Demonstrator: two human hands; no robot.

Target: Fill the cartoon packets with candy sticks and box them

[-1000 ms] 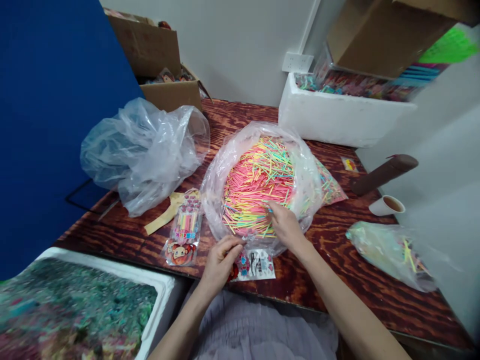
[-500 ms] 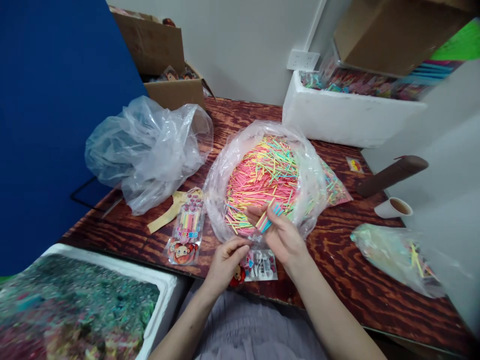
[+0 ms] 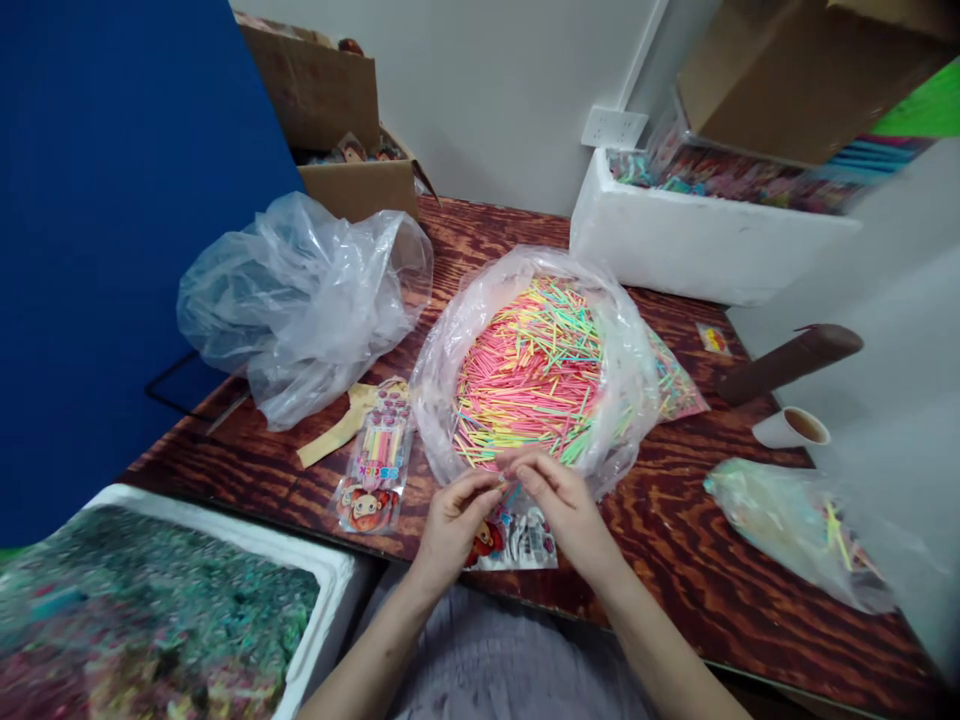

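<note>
My left hand is closed in a pinch at the upper edge of a printed clear packet, which lies at the table's front edge. Beside it, the fingers of my right hand are bent together over that same edge, around a small bunch of coloured sticks that is mostly hidden. Just beyond both hands stands a large open plastic bag, full of loose pink, yellow, green and blue sticks. To the left lies another printed packet with sticks showing through its window.
A yellowish strip of material and a crumpled clear bag lie on the left. A white foam box sits below the table's left edge. At right are a brown bottle, a paper cup and a small bag.
My right hand has turned over and come down to the left, beside my left fingers; the sticks that showed on its palm are now mostly hidden. My left hand has barely moved.
</note>
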